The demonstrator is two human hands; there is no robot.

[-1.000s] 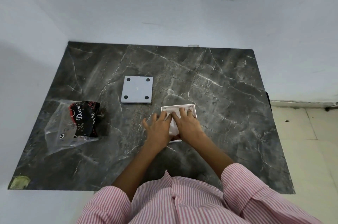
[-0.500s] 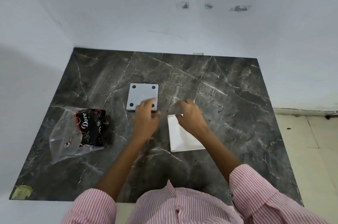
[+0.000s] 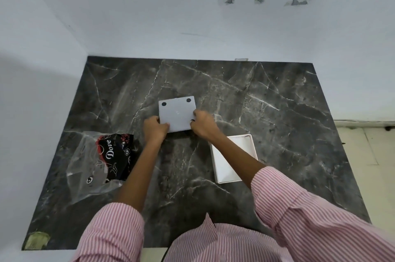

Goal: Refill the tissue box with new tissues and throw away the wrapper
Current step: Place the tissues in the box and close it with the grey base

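A grey square box lid (image 3: 177, 113) with black round pads at its corners lies mid-table, its near edge slightly raised. My left hand (image 3: 154, 128) grips its near left corner and my right hand (image 3: 203, 126) grips its near right corner. The white open tissue box (image 3: 233, 158), white inside, sits to the right under my right forearm. A clear plastic wrapper (image 3: 100, 159) with a black "Dove" label lies crumpled at the left.
The dark marble table (image 3: 277, 112) stands in a corner of white walls. A greenish tape patch (image 3: 36, 240) marks its near left corner. Tiled floor (image 3: 374, 150) shows on the right.
Both hands left the white box and went forward-left to the grey lid, now gripping its near corners. The view has shifted as my head moved.
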